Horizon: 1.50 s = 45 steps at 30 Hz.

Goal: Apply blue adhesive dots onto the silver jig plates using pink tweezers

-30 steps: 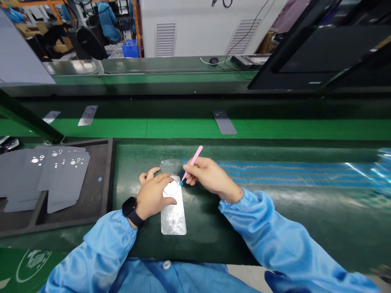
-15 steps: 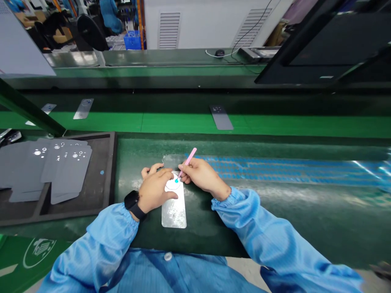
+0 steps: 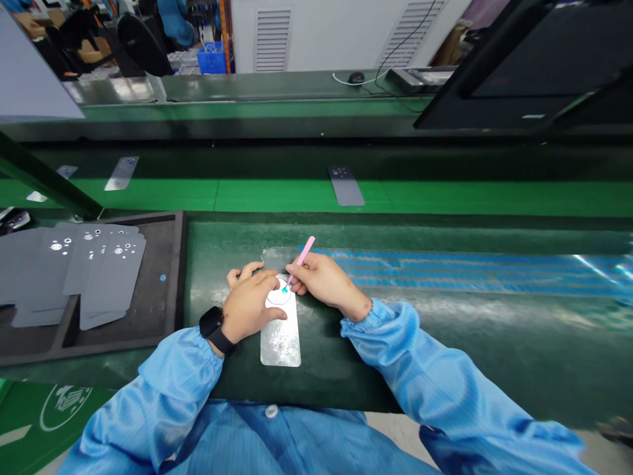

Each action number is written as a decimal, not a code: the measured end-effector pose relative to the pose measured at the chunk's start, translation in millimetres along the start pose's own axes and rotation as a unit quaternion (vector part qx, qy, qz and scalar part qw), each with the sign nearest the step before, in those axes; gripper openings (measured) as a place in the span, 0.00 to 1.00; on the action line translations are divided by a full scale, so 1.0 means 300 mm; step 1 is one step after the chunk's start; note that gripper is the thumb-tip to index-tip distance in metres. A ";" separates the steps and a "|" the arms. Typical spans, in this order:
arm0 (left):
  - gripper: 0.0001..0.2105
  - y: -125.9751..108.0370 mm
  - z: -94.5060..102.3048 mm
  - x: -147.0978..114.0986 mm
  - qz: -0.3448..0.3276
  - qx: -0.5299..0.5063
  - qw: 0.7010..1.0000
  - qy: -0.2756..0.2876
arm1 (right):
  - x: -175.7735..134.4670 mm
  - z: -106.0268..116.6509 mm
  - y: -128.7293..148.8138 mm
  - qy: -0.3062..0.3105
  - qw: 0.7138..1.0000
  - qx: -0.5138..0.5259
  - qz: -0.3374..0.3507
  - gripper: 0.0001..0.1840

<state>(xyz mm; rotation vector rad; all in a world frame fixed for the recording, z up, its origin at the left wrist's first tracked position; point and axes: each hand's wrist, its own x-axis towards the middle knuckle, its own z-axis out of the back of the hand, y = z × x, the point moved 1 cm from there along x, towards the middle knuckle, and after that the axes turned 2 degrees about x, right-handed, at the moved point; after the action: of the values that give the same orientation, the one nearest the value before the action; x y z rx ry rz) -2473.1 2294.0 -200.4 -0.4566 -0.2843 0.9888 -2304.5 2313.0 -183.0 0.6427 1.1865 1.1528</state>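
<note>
Pinching pink tweezers point(image 3: 303, 256), right grip point(image 3: 324, 282) curls; left grip point(image 3: 248, 303) arches over a plate point(image 3: 280, 344).

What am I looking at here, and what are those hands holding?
There's no machine: these are a person's own two hands, seen by a camera worn on their head, looking forward and down. The right hand holds a thin pink tool, its tip at a small blue dot over a shiny plate. The left hand rests on that plate. The green table also has a dark tray of gray plates and a strip of blue dots.
</note>
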 end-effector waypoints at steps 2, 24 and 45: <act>0.21 -0.001 0.002 0.000 0.000 0.001 1.000 0.002 | -0.001 0.000 0.000 -0.001 1.000 -0.006 0.003 0.11; 0.18 -0.006 0.002 -0.003 -0.021 0.025 0.999 0.012 | -0.136 0.040 -0.057 -0.060 0.893 -0.295 0.335 0.12; 0.27 -0.017 0.009 0.029 -0.012 0.002 1.000 0.016 | -0.167 -0.051 -0.063 0.026 0.841 -0.499 0.209 0.13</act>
<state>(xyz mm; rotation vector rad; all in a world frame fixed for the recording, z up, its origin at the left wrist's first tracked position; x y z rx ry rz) -2466.2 2299.6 -195.3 -0.4637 -0.2585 0.9575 -2310.1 2257.6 -185.7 0.0384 0.3359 1.9421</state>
